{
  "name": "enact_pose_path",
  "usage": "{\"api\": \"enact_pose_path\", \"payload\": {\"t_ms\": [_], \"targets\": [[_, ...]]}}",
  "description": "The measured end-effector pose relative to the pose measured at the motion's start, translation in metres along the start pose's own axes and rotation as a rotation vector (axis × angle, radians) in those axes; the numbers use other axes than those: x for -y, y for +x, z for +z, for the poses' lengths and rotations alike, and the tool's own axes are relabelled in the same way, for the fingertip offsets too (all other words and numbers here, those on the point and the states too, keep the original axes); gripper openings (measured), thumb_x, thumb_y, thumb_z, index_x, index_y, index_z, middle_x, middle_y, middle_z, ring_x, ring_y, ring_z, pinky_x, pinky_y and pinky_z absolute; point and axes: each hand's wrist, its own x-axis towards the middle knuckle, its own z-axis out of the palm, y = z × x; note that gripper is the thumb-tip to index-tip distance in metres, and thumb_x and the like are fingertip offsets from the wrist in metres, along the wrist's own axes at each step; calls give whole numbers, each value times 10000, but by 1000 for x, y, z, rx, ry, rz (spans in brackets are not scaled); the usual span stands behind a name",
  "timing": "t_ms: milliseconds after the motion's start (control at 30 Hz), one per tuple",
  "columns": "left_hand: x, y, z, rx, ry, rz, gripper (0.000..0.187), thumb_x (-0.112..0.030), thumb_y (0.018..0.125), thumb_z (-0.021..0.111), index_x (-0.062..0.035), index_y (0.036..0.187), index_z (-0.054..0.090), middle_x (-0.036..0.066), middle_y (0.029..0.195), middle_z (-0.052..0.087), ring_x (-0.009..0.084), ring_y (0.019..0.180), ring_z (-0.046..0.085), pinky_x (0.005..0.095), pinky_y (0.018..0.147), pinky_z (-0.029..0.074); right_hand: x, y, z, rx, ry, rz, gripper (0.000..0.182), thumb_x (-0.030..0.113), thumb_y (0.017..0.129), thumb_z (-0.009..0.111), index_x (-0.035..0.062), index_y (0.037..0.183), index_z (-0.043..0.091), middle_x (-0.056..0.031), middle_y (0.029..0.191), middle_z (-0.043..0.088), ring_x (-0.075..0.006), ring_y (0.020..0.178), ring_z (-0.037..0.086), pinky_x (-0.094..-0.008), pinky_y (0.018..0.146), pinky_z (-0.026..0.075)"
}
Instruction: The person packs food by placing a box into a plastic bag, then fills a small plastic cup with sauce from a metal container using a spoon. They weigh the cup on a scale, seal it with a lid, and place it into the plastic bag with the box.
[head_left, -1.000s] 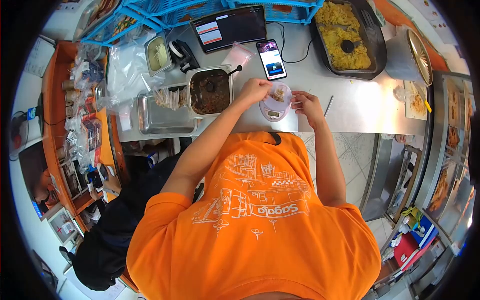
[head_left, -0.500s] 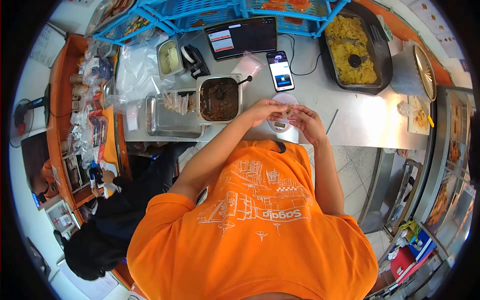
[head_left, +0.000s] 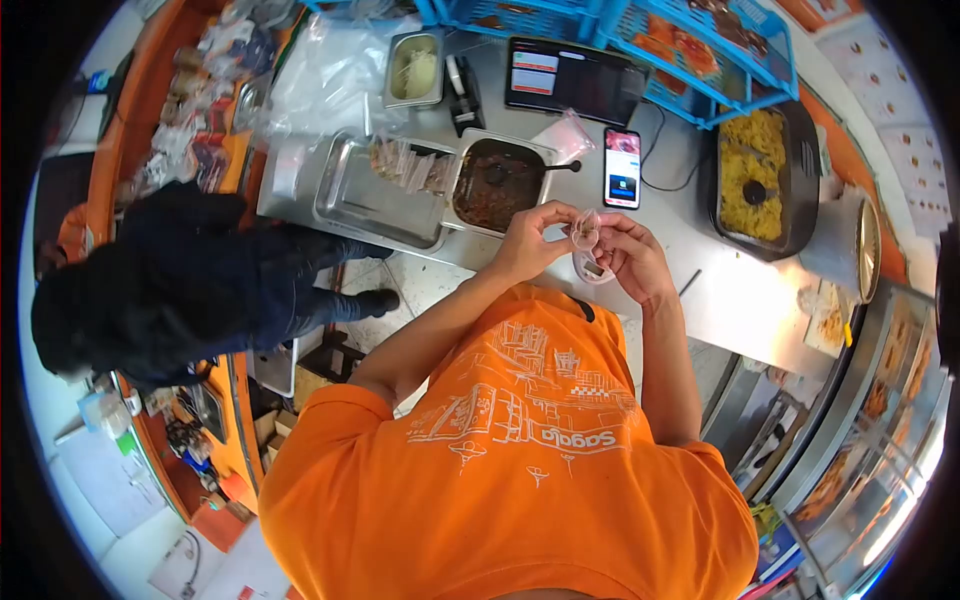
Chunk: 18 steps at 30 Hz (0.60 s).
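Between both hands, a small clear plastic bag (head_left: 587,228) is pinched above a round pinkish scale (head_left: 597,268) at the counter's front edge. My left hand (head_left: 540,238) grips the bag's left side with thumb and fingers. On the other side, my right hand (head_left: 636,252) holds it with bent fingers. Left of the hands stands a steel container of dark brown filling (head_left: 490,195) with a black spoon. Small filled bags (head_left: 412,168) lie across the corner of a steel tray (head_left: 345,190). A lit phone (head_left: 621,170) lies behind the scale.
At the back are a tablet (head_left: 570,85), blue crates (head_left: 690,50) and a container of white shreds (head_left: 413,70). A black pan of yellow food (head_left: 755,180) and a metal pot (head_left: 845,245) stand right. Another person in dark clothes (head_left: 190,290) is at left.
The view has turned, so the counter appears slanted. The small bag now shows more clearly, raised between my hands. The other person has come upright and further into view at left.
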Motion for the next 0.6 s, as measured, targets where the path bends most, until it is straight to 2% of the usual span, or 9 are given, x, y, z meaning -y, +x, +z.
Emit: {"api": "enact_pose_path", "payload": {"t_ms": [33,67,100,167,267,400,467,567,600], "targets": [[2,-3,-3,-86,-156,-9,252,-75,831,764,0,1045,656,72,1090,691,124,956,632,277,871,499,-2,5,7,10,-16,12,180,21,914,595,3,1084,653,-36,867,654,-98,725,599,-224,584,462],[3,-6,-6,-170,-312,-14,224,-78,866,739,15,1053,657,58,1032,705,100,920,631,256,839,502,-4,11,12,10,-159,-54,220,0,899,612,4,1113,657,-23,857,642,-89,720,585,-224,586,456],[0,-10,-10,-191,-321,-9,224,-78,866,739,15,1053,657,58,1032,705,100,920,631,256,839,502,-6,16,20,11,-300,-119,264,-22,883,629,5,1143,662,-10,846,631,-81,715,571,-223,588,449],[-8,-19,-18,-277,-410,-137,224,-78,899,699,15,1100,663,57,1016,704,88,916,633,231,800,498,-8,23,38,9,-370,-67,276,-26,865,674,15,1137,671,12,825,611,-67,725,554,-223,633,457],[21,-28,-25,-350,-341,-154,261,-130,915,692,28,1121,662,56,975,718,80,879,658,215,789,506,-19,38,57,-104,-587,-120,233,46,889,697,0,1116,675,3,834,641,-64,766,578,-223,719,474],[22,-31,-27,-387,-502,-211,248,-145,955,639,19,1139,658,49,1017,703,87,935,639,255,823,511,-30,56,68,-165,-616,-77,184,61,887,696,-4,1058,684,-4,843,657,-67,765,584,-220,718,471],[42,-34,-21,-443,-682,-341,252,-181,971,616,10,1130,661,54,1044,693,103,931,651,273,867,521,-36,67,62,-189,-607,-82,139,90,887,693,-4,990,690,-8,839,665,-69,752,588,-218,714,469],[28,-35,-25,-461,-956,-348,244,-187,986,589,-1,1126,663,60,1074,681,128,948,659,292,900,529,-41,75,70,-190,-739,-104,120,104,883,692,1,944,689,-8,821,669,-66,743,589,-214,704,467],[33,-34,-26,-466,-962,-347,244,-187,986,589,-1,1126,663,60,1074,681,128,948,659,292,900,529,-41,78,71,-188,-745,-100,120,104,883,692,1,944,689,-8,821,669,-66,743,589,-214,704,467]]}}
